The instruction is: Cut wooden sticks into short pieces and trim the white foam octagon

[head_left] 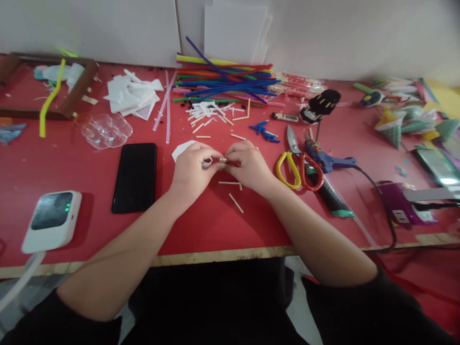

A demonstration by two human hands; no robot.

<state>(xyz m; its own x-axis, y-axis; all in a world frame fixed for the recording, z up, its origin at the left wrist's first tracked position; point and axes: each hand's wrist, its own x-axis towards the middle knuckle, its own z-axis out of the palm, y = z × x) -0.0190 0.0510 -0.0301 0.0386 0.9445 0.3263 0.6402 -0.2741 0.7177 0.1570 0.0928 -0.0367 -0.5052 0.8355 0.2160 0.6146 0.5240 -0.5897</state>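
My left hand (192, 168) and my right hand (247, 164) meet over the middle of the red table (201, 225), fingers pinched together. Between them they grip a small bundle of short wooden sticks (223, 160), whose cut ends show at the fingertips. A white paper piece (181, 148) lies partly under my left hand. Loose short sticks (233, 194) rest on the table just below my hands.
A black phone (134, 176) lies left of my hands, a white device (53, 220) further left. Scissors (296, 165) and a blue glue gun (325, 160) sit to the right. Coloured straws (223, 76), white scraps (132, 96) and a clear tray (106, 130) lie behind.
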